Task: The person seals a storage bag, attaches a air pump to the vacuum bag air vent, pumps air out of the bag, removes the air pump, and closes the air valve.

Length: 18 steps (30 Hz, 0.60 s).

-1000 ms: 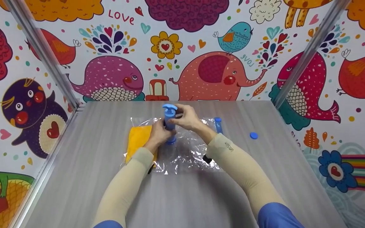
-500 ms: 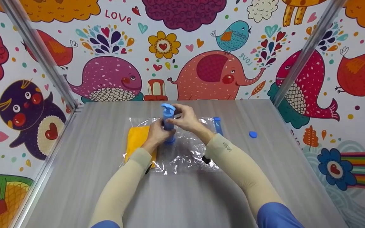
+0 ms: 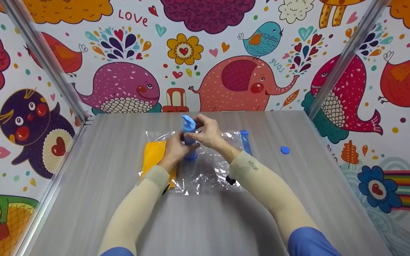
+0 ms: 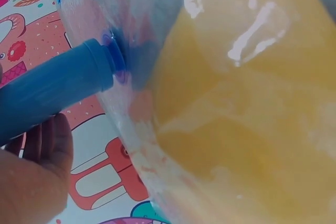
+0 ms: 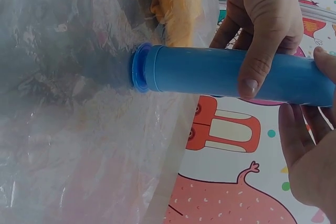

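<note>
A blue hand pump [image 3: 190,137] stands nearly upright, its lower end against the round blue valve [image 5: 140,68] of a clear plastic bag [image 3: 208,174]. My left hand [image 3: 175,148] grips the middle of the barrel, with the thumb across it in the right wrist view. Higher up, my right hand [image 3: 209,133] holds the barrel just under the pump's handle [image 3: 188,121], its thumb and fingers on opposite sides. Folded yellow cloth [image 3: 153,156] lies inside the bag at its left. The palms and some fingertips are hidden.
A round blue cap [image 3: 285,150] lies on the grey table [image 3: 308,199] to the right of the bag. A blue strip [image 3: 245,141] runs at the bag's right side. Patterned walls and metal posts [image 3: 53,67] enclose the table.
The pump's handle has turned about the barrel's axis and now shows more end-on. Both hands stay on the barrel with only slight shifts.
</note>
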Tool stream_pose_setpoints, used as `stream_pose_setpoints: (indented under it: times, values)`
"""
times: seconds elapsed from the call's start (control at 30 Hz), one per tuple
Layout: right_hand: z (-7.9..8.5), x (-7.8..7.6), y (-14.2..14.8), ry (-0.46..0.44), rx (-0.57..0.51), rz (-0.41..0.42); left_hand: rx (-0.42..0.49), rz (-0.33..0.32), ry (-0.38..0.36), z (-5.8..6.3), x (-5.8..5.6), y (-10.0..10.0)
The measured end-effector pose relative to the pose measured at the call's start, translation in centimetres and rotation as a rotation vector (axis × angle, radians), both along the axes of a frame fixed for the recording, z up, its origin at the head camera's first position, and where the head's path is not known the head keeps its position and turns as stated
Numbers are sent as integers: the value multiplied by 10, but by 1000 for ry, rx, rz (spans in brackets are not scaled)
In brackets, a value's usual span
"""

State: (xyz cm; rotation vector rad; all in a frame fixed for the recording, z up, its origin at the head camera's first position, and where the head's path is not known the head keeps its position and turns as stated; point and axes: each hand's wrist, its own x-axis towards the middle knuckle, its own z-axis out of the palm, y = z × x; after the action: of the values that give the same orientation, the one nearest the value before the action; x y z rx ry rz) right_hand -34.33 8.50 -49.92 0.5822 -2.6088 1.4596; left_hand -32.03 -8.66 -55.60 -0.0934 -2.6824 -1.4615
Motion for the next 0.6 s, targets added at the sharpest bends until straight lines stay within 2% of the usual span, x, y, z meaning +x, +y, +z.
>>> stream_pose_setpoints:
  times: [0.17, 0.6]
  values:
    - [0, 0, -1, -3, -2, -13, -4, -6, 32, -1, 0, -1]
    - [2, 3, -3, -21, -2, -8, -34, -6, -1, 4, -2, -2]
